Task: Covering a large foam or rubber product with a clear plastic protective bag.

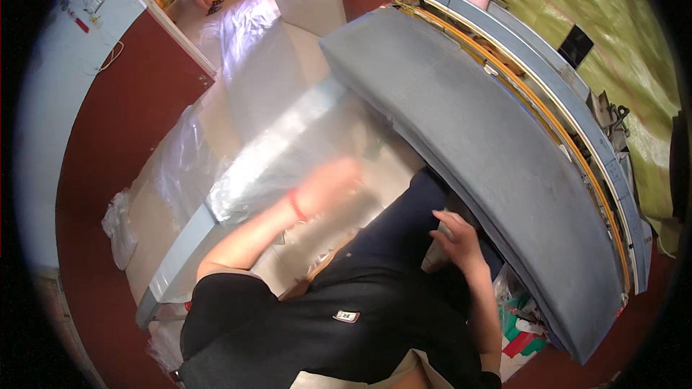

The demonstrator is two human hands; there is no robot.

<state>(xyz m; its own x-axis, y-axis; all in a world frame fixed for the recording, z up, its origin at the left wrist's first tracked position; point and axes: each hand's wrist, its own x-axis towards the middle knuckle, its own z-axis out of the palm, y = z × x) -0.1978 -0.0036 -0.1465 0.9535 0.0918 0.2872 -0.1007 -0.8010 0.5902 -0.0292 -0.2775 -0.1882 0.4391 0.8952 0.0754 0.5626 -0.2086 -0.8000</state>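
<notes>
clear, glossy, crumpled plastic (241, 180) lies near the blurred left hand (328, 186)

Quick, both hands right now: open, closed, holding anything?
Left hand: motion-blurred; cannot tell.
Right hand: fingers loosely curled; cannot tell whether it holds anything.

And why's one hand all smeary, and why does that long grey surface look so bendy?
In the head view, the left hand is blurred, probably from moving, while the right hand is sharper; in that same head view, the fisheye lens bends the long grey surface; also in the head view, bright light glares off the clear plastic sheeting.
</notes>
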